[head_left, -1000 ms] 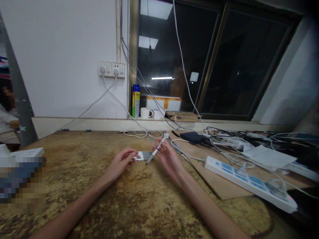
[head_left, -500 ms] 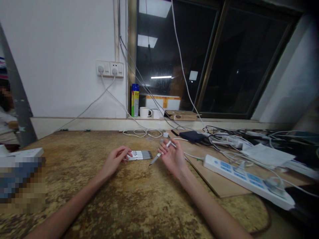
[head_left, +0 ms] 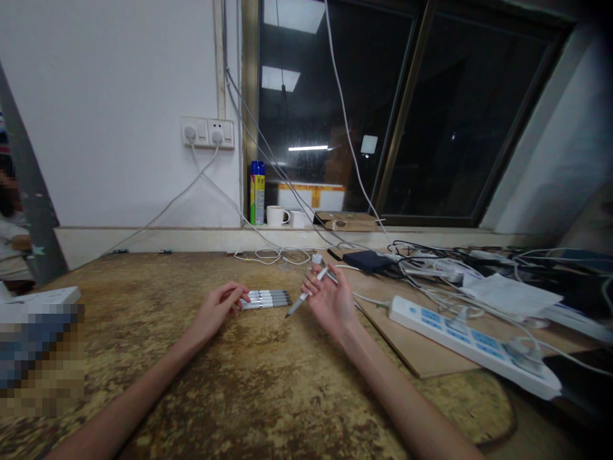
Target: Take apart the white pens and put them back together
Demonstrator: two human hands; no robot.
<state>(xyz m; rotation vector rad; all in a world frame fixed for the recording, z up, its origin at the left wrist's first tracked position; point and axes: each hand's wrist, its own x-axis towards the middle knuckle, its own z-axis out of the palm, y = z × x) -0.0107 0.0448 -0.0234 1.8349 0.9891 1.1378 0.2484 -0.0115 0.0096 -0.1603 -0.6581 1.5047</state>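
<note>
Several white and grey pens [head_left: 268, 298] lie side by side in a neat row on the worn wooden table. My left hand [head_left: 223, 305] is at the left end of this row, its fingers curled and closed about the pens' ends. Those ends are partly hidden behind the fingers. To the right of the row, my right hand [head_left: 329, 297] is turned palm up with its fingers wrapped round a single pen [head_left: 297, 304]. That pen slants, its dark tip pointing down and left toward the right end of the row.
A white power strip [head_left: 472, 345] with plugs sits at the right on a brown board [head_left: 407, 348]. Tangled cables [head_left: 431, 262] and papers are behind it. A mug [head_left: 275, 216] and a spray can [head_left: 257, 193] stand on the window sill. A white box [head_left: 43, 300] is at far left.
The view has shifted slightly. Both hands keep nearly the same pose; the right hand still holds its pen and the row of pens stays in place.
</note>
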